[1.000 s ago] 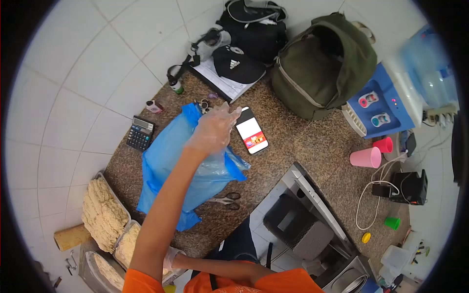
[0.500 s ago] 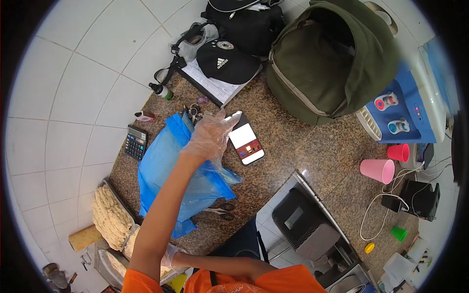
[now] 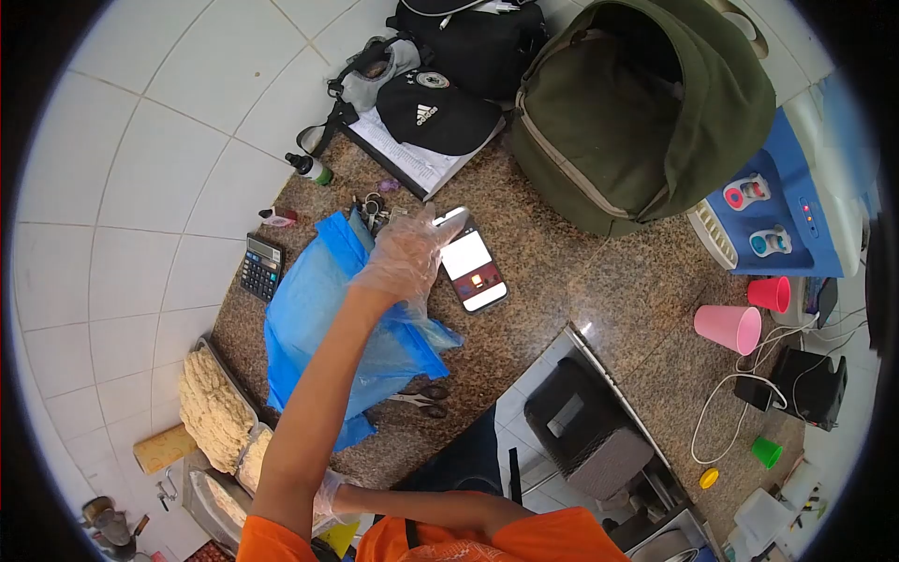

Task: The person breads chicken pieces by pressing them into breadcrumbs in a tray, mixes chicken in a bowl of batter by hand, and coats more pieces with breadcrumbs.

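My left hand [image 3: 403, 255], in a clear plastic glove, reaches over the counter with a finger stretched onto the top of a smartphone [image 3: 476, 272]. The phone lies face up with its screen lit. Beneath that hand and forearm is a crumpled blue plastic bag [image 3: 314, 300]. A bunch of keys [image 3: 373, 208] lies just beyond the bag, and scissors [image 3: 426, 401] sit at its near side. Also gloved, my right hand [image 3: 328, 496] crosses low to the left, beside trays of pale crumbly food [image 3: 213, 407]; my left arm partly covers it, hiding its fingers.
A calculator [image 3: 261, 266] and small bottles stand along the tiled wall. At the back are a black cap [image 3: 435, 112] on papers and a green backpack [image 3: 609, 140]. A blue water dispenser [image 3: 777, 206], a pink cup [image 3: 729, 328] and cables occupy the right.
The view has shifted slightly. My left hand stays at the top of the phone, and the picture on its screen looks darker. My right hand has barely moved.
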The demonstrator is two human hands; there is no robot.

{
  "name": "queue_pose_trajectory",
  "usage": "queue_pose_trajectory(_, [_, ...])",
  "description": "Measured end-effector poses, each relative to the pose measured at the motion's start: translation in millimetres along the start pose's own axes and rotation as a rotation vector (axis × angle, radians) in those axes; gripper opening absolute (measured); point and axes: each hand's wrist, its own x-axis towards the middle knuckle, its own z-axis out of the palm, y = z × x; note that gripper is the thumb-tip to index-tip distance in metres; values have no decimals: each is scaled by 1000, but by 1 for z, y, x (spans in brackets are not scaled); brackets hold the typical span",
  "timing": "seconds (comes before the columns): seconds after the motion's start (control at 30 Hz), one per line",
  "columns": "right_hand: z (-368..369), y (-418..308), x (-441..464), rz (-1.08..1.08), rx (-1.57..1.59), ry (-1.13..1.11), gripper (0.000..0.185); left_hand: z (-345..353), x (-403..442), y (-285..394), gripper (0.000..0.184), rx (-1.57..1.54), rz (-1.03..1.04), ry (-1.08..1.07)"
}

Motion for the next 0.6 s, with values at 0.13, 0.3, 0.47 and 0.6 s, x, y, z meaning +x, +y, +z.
queue_pose_trajectory(0.13, [-2, -4, -10, 8, 118, 73, 24, -13, -11, -5, 59, -129, -21, 277])
queue_pose_trajectory(0.3, [12, -6, -18, 23, 112, -2, 22, -82, -76, 22, 56, -398, -118, 500])
queue_pose_trajectory(0.47, [16, -6, -15, 63, 153, -89, 21, -102, -241, 50, 38, -253, -586, 664])
queue_pose_trajectory(0.6, [14, -10, 2, 211, 287, -265, 22, -56, -411, 54, 38, -31, -1026, 544])
